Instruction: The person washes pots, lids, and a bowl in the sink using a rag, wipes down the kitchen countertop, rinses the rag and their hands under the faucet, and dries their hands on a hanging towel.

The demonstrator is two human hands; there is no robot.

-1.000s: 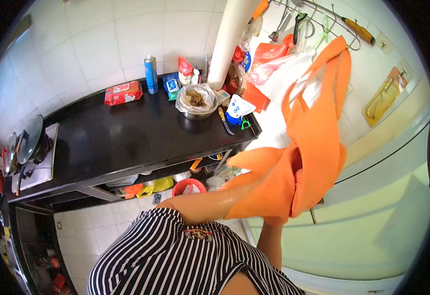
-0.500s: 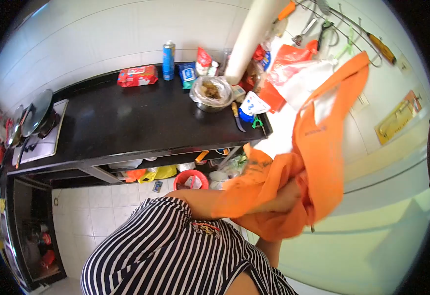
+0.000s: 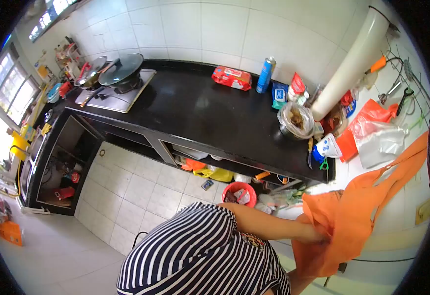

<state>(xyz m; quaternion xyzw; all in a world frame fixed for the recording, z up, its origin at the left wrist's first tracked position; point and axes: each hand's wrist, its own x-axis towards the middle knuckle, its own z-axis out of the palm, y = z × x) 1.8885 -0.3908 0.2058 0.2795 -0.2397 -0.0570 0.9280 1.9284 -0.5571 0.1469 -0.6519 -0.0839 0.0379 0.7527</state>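
An orange cloth (image 3: 352, 216) with long straps, like an apron, stretches from the right edge down to my hands. My left hand (image 3: 318, 233) reaches into its folds, and the fabric covers the fingers. Only the forearm of my right arm shows, below the cloth's lower edge; that hand is hidden behind the fabric. Beside the cloth hang a red bag (image 3: 372, 118) and a white bag (image 3: 383, 146).
A black counter (image 3: 200, 108) holds a metal bowl with a plastic bag (image 3: 296, 120), a blue spray can (image 3: 265, 74), a red wipes pack (image 3: 231, 77) and a knife (image 3: 310, 153). Pans (image 3: 121, 70) stand on the stove. A red bucket (image 3: 239, 193) is on the floor.
The view has swung left, so the counter and cloth appear further right. My left hand has sunk deeper into the cloth's folds, and the cloth has changed shape.
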